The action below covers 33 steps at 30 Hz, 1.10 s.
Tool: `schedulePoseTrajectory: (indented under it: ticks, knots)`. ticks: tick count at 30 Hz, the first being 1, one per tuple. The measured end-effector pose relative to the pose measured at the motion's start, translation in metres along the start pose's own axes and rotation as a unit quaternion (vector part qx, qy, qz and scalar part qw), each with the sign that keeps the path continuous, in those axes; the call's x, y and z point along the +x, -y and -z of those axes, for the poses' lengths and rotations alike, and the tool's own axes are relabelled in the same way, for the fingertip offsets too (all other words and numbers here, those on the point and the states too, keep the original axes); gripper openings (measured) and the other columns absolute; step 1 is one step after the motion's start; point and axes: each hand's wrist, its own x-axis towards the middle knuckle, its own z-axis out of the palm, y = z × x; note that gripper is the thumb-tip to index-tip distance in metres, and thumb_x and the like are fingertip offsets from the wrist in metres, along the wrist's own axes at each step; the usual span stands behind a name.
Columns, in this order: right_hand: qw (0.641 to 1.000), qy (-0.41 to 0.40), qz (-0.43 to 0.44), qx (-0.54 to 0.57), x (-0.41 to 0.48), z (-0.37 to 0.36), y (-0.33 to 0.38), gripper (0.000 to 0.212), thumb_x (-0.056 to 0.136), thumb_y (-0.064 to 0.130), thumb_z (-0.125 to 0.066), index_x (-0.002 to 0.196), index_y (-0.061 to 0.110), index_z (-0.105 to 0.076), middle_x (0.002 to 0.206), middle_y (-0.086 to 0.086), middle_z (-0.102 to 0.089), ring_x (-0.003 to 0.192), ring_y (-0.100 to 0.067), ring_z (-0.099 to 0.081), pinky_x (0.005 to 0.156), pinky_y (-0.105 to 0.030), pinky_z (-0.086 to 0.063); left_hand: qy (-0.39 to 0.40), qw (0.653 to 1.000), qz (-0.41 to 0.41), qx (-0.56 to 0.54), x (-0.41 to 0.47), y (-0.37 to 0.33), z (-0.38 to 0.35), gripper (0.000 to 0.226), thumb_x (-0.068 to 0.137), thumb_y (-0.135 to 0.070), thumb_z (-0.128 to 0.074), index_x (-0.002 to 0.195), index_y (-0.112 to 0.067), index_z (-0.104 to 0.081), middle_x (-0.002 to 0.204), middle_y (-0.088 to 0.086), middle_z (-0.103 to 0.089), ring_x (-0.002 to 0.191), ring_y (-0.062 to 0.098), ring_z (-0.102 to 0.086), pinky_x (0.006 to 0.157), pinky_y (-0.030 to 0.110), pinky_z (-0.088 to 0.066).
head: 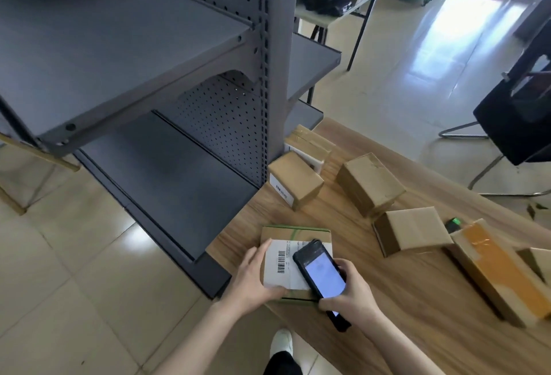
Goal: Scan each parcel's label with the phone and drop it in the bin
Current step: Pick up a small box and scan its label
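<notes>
A flat cardboard parcel with green strapping lies at the near left corner of the wooden table. Its white label with a barcode faces up. My left hand grips the parcel's left edge, thumb under the near side. My right hand holds a black phone with a lit screen, tilted just above the right part of the label. No bin is in view.
Several more cardboard parcels sit on the table: one with a side label, one behind it, a cube, a flat box and a long orange-taped box. Grey metal shelving stands left. A black chair stands right.
</notes>
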Motion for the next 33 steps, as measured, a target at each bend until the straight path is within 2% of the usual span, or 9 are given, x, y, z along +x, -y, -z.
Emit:
schedulePoseTrajectory:
  ticks: [3, 10, 16, 20, 23, 26, 30, 33]
  knots:
    - [1.0, -0.019, -0.004, 0.014, -0.02, 0.006, -0.01, 0.095, 0.042, 0.027, -0.078, 0.131, 0.027, -0.043, 0.119, 0.013, -0.054, 0.111, -0.011, -0.051, 0.093, -0.036, -0.046, 0.01, 1.0, -0.015, 0.015, -0.008, -0.015, -0.009, 0.108, 0.059, -0.052, -0.076, 0.144, -0.057, -0.009, 0.15, -0.01, -0.023, 0.131, 0.014, -0.038, 0.102, 0.035, -0.042]
    - [0.988, -0.122, -0.032, 0.086, -0.095, 0.045, -0.073, 0.1, 0.038, 0.033, -0.075, 0.132, 0.026, -0.043, 0.122, 0.01, -0.049, 0.112, -0.012, -0.049, 0.094, -0.036, -0.047, 0.065, 0.988, -0.106, 0.091, -0.031, -0.081, -0.062, 0.107, 0.059, -0.057, -0.075, 0.147, -0.052, -0.014, 0.153, -0.006, -0.022, 0.135, 0.02, -0.035, 0.106, 0.044, -0.042]
    - [0.941, -0.249, -0.095, 0.21, -0.216, 0.074, -0.178, 0.092, 0.041, 0.025, -0.074, 0.128, 0.023, -0.045, 0.121, 0.005, -0.05, 0.109, -0.013, -0.052, 0.089, -0.033, -0.051, 0.168, 0.948, -0.246, 0.114, -0.092, -0.153, -0.168, 0.104, 0.06, -0.05, -0.077, 0.149, -0.042, -0.024, 0.155, -0.009, -0.024, 0.142, 0.011, -0.027, 0.115, 0.035, -0.032]
    - [0.882, -0.347, -0.155, 0.279, -0.314, 0.082, -0.254, 0.086, 0.048, 0.015, -0.076, 0.126, 0.026, -0.043, 0.121, 0.003, -0.047, 0.106, -0.014, -0.052, 0.086, -0.034, -0.052, 0.246, 0.9, -0.328, 0.146, -0.155, -0.199, -0.26, 0.104, 0.057, -0.054, -0.073, 0.148, -0.044, -0.022, 0.156, -0.013, -0.02, 0.145, 0.006, -0.017, 0.115, 0.031, -0.028]
    - [0.828, -0.414, -0.198, 0.321, -0.392, 0.08, -0.307, 0.086, 0.05, 0.011, -0.077, 0.127, 0.024, -0.041, 0.118, 0.004, -0.046, 0.101, -0.01, -0.051, 0.079, -0.028, -0.052, 0.311, 0.855, -0.378, 0.173, -0.213, -0.229, -0.331, 0.105, 0.057, -0.056, -0.071, 0.148, -0.048, -0.019, 0.155, -0.013, -0.018, 0.144, 0.009, -0.018, 0.114, 0.031, -0.029]
    - [0.771, -0.474, -0.25, 0.345, -0.463, 0.074, -0.352, 0.087, 0.048, 0.016, -0.079, 0.126, 0.024, -0.041, 0.112, 0.005, -0.049, 0.096, -0.011, -0.053, 0.072, -0.028, -0.052, 0.373, 0.802, -0.421, 0.201, -0.271, -0.252, -0.398, 0.105, 0.057, -0.058, -0.07, 0.147, -0.049, -0.017, 0.156, -0.011, -0.017, 0.143, 0.01, -0.02, 0.114, 0.032, -0.03]
    - [0.685, -0.535, -0.325, 0.372, -0.545, 0.059, -0.4, 0.09, 0.05, 0.02, -0.081, 0.129, 0.024, -0.039, 0.116, 0.001, -0.051, 0.1, -0.018, -0.054, 0.081, -0.037, -0.054, 0.445, 0.715, -0.477, 0.251, -0.348, -0.279, -0.481, 0.108, 0.056, -0.06, -0.071, 0.148, -0.046, -0.016, 0.154, -0.011, -0.017, 0.14, 0.011, -0.026, 0.114, 0.033, -0.032]
    - [0.61, -0.573, -0.363, 0.41, -0.597, 0.043, -0.434, 0.09, 0.055, 0.016, -0.081, 0.134, 0.021, -0.038, 0.117, 0.0, -0.053, 0.101, -0.02, -0.055, 0.078, -0.032, -0.051, 0.479, 0.651, -0.515, 0.286, -0.41, -0.294, -0.54, 0.11, 0.056, -0.059, -0.072, 0.148, -0.045, -0.013, 0.152, -0.015, -0.015, 0.137, 0.012, -0.029, 0.114, 0.033, -0.033]
